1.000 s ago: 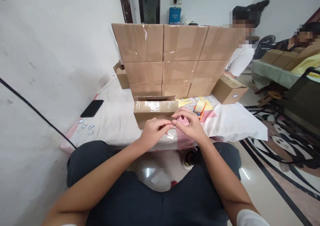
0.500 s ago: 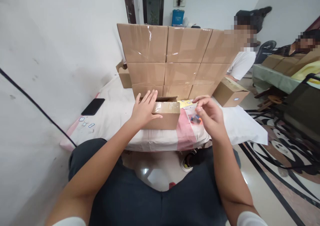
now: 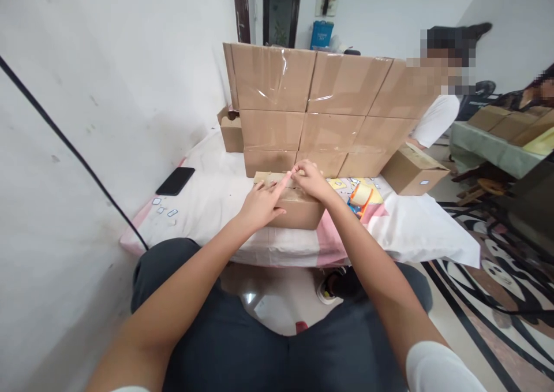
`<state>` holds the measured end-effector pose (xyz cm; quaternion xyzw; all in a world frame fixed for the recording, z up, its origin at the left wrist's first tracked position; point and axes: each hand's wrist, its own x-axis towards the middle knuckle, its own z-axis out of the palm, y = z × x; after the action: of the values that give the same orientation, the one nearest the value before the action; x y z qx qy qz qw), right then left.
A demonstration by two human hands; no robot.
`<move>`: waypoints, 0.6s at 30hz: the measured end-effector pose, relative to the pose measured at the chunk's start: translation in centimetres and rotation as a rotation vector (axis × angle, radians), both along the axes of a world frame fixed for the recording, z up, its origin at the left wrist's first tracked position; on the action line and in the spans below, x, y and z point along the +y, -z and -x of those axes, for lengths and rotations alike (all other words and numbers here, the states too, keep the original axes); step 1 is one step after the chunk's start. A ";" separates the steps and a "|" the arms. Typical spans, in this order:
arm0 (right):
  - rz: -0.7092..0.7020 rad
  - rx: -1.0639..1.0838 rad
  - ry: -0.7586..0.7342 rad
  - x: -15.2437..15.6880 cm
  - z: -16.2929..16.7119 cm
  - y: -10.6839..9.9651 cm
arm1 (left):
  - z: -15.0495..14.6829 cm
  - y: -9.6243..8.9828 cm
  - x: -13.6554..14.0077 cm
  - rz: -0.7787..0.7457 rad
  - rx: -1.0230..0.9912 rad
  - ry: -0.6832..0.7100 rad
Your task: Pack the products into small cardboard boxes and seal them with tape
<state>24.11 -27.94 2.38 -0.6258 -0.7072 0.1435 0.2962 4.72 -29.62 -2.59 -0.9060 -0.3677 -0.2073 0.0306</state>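
Note:
A small cardboard box [image 3: 296, 214] stands in front of me at the table's near edge, its top flaps folded down. My left hand [image 3: 265, 202] lies along the left part of the top with its fingers stretched out and the thumb over the near side. My right hand [image 3: 308, 177] is over the middle of the top, thumb and fingertips pinched together close to the left fingertips. Whatever those fingers hold, if anything, is too small to make out. Right of the box lies an orange and blue tape dispenser [image 3: 360, 198] with a roll of tape.
Behind the box rises a wall of stacked, taped cardboard boxes [image 3: 333, 129]. An open box [image 3: 232, 133] stands at the back left, another box [image 3: 418, 172] at the right. A black phone [image 3: 175, 181] lies on the cloth at left. A person [image 3: 437, 120] sits behind the stack.
My right hand has moved left from beside the box to its top. The box's raised flap is down now. The tape dispenser shows more plainly, and the view has shifted slightly.

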 end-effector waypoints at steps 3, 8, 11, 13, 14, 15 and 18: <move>0.075 -0.096 0.070 1.0 0.5 1.0 | 0.2 0.3 0.1 -0.022 0.012 0.033; 0.115 -0.251 0.080 1.9 0.9 1.7 | 0.5 0.7 0.4 -0.019 0.015 0.077; 0.100 -0.325 0.209 3.1 0.0 1.3 | 0.6 0.6 0.2 0.000 -0.002 0.085; 0.017 -0.373 0.408 4.1 -2.1 1.0 | 0.5 0.6 0.0 0.023 -0.018 0.085; -0.006 -0.389 0.509 4.5 -3.6 1.0 | 0.5 0.5 -0.1 0.037 -0.024 0.086; -0.001 -0.400 0.588 4.9 -5.5 1.0 | 0.5 0.5 -0.2 0.051 -0.027 0.087; 0.158 -0.428 0.678 5.2 -11.8 1.5 | 0.6 0.6 -0.4 0.066 -0.043 0.116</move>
<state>35.89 -22.69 0.91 -0.8601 -0.4931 -0.0417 0.1239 4.11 -29.98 -3.15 -0.9216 -0.3220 -0.2158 -0.0192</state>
